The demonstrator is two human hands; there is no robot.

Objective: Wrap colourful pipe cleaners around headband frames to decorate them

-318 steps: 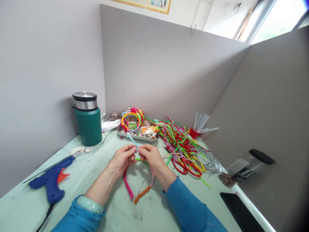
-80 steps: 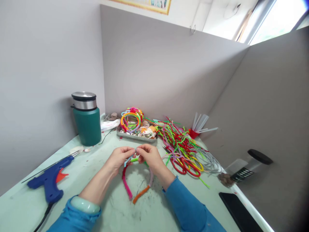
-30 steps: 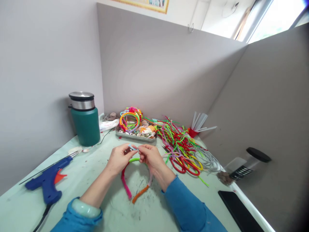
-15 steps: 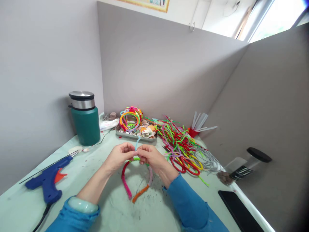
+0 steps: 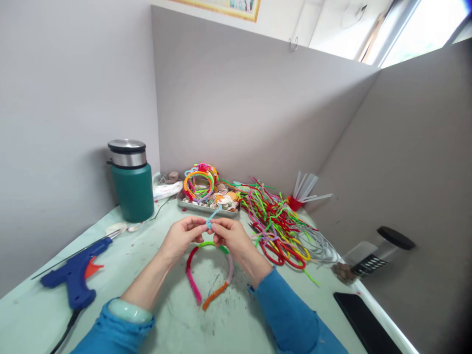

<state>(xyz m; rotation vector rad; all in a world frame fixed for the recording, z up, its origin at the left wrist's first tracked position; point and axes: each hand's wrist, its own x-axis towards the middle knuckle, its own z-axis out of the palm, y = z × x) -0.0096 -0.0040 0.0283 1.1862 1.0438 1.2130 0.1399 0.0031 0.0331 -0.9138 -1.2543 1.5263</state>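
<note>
Left hand [image 5: 182, 236], right hand [image 5: 233, 237] — both pinched nearly closed on light-blue fuzzy stem [image 5: 210, 220].

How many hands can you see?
2: the left hand and the right hand, both pinching a light-blue pipe cleaner near the far side of the colorful band. No others show.

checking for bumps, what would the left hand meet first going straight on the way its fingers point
The left hand would most likely meet the right hand, which faces it closely across the light blue strand they hold; whether they touch is hard to tell.
</note>
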